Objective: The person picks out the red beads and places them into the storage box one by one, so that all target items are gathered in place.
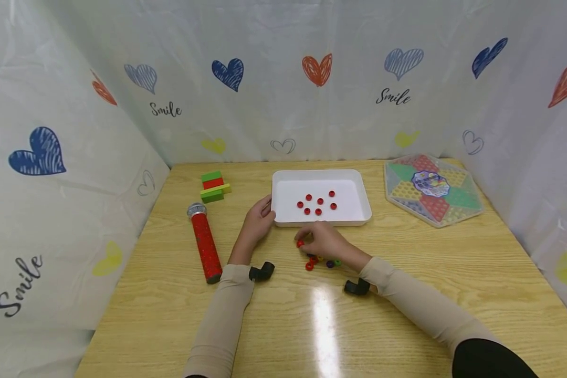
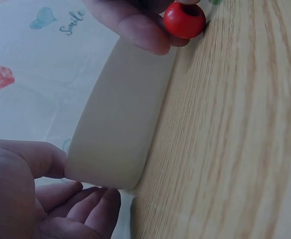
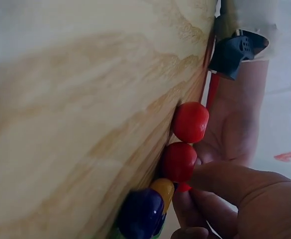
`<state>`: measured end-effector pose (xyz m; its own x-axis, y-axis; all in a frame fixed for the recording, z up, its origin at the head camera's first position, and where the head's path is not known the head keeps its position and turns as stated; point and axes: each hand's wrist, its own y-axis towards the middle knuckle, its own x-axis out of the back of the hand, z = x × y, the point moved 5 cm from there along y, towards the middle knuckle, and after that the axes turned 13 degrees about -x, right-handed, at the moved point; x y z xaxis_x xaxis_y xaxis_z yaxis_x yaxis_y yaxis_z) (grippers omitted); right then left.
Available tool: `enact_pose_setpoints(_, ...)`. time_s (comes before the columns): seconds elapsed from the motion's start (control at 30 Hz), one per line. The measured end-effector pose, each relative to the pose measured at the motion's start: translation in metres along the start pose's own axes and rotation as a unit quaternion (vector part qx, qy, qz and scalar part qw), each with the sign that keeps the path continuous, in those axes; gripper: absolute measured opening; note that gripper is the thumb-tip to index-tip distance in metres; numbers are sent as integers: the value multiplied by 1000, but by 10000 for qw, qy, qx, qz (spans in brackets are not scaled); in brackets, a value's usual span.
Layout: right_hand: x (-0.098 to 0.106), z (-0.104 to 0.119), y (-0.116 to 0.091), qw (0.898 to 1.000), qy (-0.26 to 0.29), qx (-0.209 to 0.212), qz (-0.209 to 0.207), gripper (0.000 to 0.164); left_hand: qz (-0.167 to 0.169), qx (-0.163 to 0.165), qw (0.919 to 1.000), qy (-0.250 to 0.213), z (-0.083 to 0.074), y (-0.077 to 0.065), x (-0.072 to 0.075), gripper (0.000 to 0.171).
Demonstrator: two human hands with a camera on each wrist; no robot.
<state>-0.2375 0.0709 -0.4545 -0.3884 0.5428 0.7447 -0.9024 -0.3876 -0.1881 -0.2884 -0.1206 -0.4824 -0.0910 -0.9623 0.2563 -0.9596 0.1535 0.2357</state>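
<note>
My left hand holds the left front corner of a white tray, its thumb at the rim in the left wrist view. Several red beads lie spread inside the tray. Just in front of the tray, my right hand pinches a red bead between thumb and fingertips. That red bead shows its hole in the left wrist view. Beneath the right hand is a small group of loose beads: red beads, a purple bead, a yellow bead and a green one, partly hidden.
A red microphone-shaped tube lies left of the left forearm. Behind it are stacked green, red and yellow blocks. At the right back lies a hexagonal game board. Patterned sheeting borders the wooden table.
</note>
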Motion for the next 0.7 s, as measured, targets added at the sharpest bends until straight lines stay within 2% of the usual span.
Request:
enact_pose_setpoints(0.33,7,2,0,9994,261,-216,101,20,-1,105,9999,75,-1,-3,-1,55)
enact_pose_setpoints(0.7,29,12,2,9999,121,-45,-95,19,-7,109,9999,69,-1,-2,0,56)
